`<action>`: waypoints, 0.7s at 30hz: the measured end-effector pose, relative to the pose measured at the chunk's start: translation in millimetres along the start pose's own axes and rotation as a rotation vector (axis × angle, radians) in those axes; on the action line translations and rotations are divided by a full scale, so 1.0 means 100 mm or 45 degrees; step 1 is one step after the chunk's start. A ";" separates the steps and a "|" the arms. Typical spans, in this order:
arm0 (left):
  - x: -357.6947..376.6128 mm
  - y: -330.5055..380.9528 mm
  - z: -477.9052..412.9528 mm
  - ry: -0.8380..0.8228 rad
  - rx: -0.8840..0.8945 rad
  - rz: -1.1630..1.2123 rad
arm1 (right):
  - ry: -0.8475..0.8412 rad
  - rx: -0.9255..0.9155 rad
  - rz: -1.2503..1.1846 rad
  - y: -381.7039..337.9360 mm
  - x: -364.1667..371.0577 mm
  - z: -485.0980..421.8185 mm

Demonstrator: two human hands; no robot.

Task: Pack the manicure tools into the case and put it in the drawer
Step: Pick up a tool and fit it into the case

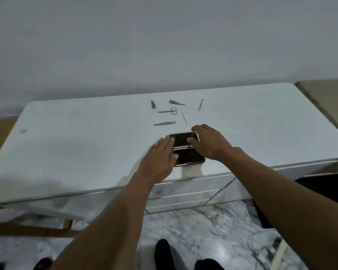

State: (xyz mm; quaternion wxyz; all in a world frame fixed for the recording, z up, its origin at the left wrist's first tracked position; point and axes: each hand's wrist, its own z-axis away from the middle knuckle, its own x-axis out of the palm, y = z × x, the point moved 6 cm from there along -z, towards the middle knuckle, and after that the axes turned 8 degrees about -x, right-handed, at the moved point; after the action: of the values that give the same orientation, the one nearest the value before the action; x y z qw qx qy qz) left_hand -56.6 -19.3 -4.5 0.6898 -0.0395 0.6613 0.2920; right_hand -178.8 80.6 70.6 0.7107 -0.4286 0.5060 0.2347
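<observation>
A dark manicure case (185, 148) lies opened flat near the front edge of a white dresser top (86, 137), its two halves one behind the other. My left hand (158, 160) rests flat on the case's left side, fingers spread. My right hand (207, 141) lies over the right side, its fingers curled around the far half's corner. Behind the case, several loose metal tools lie on the top: tweezers (165, 123), small scissors (169, 111), a nail clipper (153, 104), a pointed file (177, 102), a thin pick (184, 118) and a pusher (200, 104).
Shut drawers (183, 190) with pale fronts sit below the dresser's front edge. A wall stands right behind the dresser. A wooden piece (27, 227) is at the lower left, cables (261, 248) lie on the marble floor at the right, and dark shoes show at the bottom.
</observation>
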 end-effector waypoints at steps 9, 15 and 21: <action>0.14 -0.12 0.02 0.177 0.016 -0.041 | -0.028 0.003 0.005 -0.01 0.12 -0.30; 0.13 -0.13 0.02 0.210 0.014 -0.013 | -0.069 -0.039 0.007 -0.03 0.18 -0.58; 0.12 -0.13 0.01 0.224 0.003 0.007 | -0.097 -0.059 0.066 -0.05 0.22 -0.90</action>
State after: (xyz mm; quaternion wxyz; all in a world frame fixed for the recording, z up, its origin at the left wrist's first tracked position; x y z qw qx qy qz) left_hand -50.5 -26.0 -19.9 0.6282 -0.0624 0.7198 0.2887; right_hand -213.3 -0.8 40.9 0.7131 -0.4224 0.4838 0.2810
